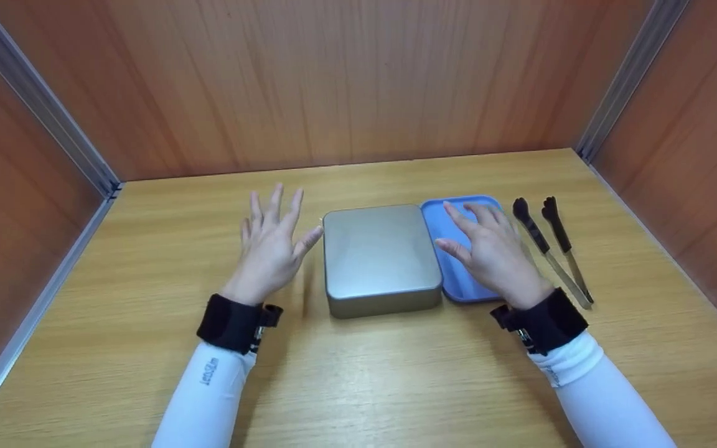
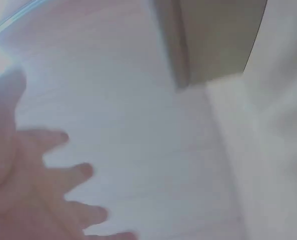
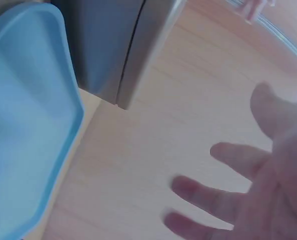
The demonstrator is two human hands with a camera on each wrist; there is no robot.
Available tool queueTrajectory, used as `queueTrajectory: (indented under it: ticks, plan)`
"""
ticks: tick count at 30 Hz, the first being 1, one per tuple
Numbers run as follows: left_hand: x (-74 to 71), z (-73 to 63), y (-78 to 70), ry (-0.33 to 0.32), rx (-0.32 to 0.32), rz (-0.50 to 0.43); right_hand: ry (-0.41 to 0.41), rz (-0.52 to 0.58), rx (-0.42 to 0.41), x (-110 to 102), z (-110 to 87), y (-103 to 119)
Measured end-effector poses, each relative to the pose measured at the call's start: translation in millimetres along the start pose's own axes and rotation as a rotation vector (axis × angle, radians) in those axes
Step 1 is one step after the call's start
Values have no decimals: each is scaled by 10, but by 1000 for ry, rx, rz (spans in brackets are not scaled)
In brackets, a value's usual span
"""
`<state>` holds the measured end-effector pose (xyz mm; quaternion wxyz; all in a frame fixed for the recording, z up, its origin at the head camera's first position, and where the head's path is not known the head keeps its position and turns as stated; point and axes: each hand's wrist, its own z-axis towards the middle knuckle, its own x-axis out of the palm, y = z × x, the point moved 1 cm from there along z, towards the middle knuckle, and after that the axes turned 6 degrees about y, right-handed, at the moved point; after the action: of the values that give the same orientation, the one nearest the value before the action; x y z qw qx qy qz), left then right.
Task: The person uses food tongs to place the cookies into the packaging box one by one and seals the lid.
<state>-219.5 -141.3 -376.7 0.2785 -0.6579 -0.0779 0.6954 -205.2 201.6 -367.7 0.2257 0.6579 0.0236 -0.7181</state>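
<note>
A square metal tin with its lid on stands in the middle of the table. My left hand is held just left of the tin, fingers spread and thumb toward the tin's side; in the left wrist view the spread fingers hold nothing. Right of the tin lies a shallow blue tray, close against it. Over the tray hovers my right hand, its fingers spread and holding nothing, hiding part of the tray. The tin's side and the blue tray also show in the right wrist view.
A pair of tongs with dark tips and metal arms lies spread on the table, right of the tray. Wood-grain panels with metal corner posts enclose the table at the back and both sides.
</note>
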Motion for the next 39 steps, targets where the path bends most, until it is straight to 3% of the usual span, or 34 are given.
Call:
queueTrajectory:
  ticks: [4,11,16,21,29,39]
  plan:
    - [-16,7,-26,79,-19,53,95,-57,58,17,38,-74]
    - [243,94,98,202,-88,54,223,-33,173,144,142,-365]
    - [381,126,199,237,-131,63,279,-48,205,210,131,-505]
    - [430,83,214,271,-147,67,304,-35,219,215,44,-560]
    - [334,58,210,241,-154,90,267,-19,229,53,24,-479]
    - [271,-9,229,235,-178,90,270,-25,214,40,-51,-407]
